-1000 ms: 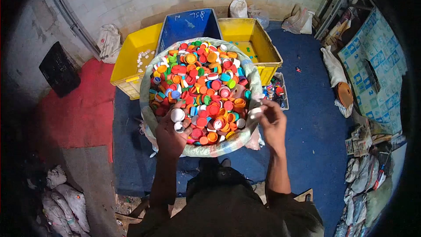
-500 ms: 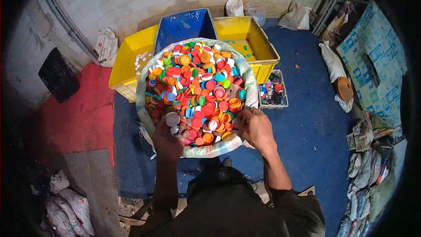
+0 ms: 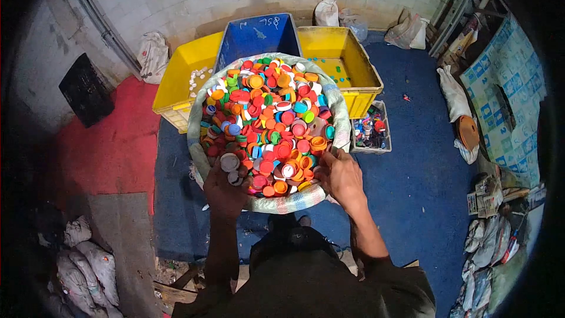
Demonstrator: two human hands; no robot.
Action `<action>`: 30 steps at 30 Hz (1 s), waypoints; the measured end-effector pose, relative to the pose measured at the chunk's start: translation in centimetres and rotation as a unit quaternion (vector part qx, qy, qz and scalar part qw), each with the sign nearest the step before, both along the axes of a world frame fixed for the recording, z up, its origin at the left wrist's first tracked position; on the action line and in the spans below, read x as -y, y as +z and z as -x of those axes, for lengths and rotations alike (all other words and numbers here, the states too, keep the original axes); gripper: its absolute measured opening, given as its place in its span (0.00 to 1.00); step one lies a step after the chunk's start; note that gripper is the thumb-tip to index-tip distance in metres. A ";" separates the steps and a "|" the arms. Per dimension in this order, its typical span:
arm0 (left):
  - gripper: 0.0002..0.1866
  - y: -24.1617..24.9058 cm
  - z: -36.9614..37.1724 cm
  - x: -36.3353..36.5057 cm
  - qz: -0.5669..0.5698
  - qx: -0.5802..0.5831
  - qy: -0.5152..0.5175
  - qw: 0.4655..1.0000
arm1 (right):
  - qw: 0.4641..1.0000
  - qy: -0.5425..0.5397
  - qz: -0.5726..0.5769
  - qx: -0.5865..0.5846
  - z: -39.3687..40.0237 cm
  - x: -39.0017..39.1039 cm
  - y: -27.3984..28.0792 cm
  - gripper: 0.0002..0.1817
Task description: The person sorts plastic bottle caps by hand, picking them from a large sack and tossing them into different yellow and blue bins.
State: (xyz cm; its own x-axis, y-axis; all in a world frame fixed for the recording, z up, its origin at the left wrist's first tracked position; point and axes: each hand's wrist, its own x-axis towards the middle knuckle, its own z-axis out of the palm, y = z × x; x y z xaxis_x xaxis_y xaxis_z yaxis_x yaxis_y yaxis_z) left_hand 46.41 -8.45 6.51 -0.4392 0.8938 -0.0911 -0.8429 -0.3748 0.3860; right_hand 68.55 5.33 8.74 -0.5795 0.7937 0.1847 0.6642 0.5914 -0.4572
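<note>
A wide woven sack [image 3: 294,202] with a rolled rim stands in front of me, heaped with bottle caps [image 3: 276,123] in red, orange, white, green and blue. My left hand [image 3: 223,194] is over the near left part of the rim, its fingers closed around pale grey-white bottle caps [image 3: 230,162]; one is large, with smaller ones just below it. At the near right part of the rim, my right hand [image 3: 344,179] has its fingers curled together over the edge of the heap. Whatever lies between those fingertips is hidden.
Behind the sack stand a blue bin [image 3: 259,35] and two yellow bins, the left one [image 3: 182,76] with white caps, the right one [image 3: 359,70] with a few green-blue caps. A small crate [image 3: 372,141] of mixed pieces sits right. Filled sacks [image 3: 88,265] line the sides.
The whole view has shifted a little, so the bins and sack appear slightly further right and lower. The pale caps in my left hand look darker and slightly turned. My right hand stays at the rim.
</note>
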 end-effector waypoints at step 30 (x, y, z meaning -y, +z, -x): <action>0.19 -2.1 23.0 7.0 0.090 0.051 0.109 0.989 | 0.437 0.040 0.710 -0.551 30.3 14.2 -0.2 0.17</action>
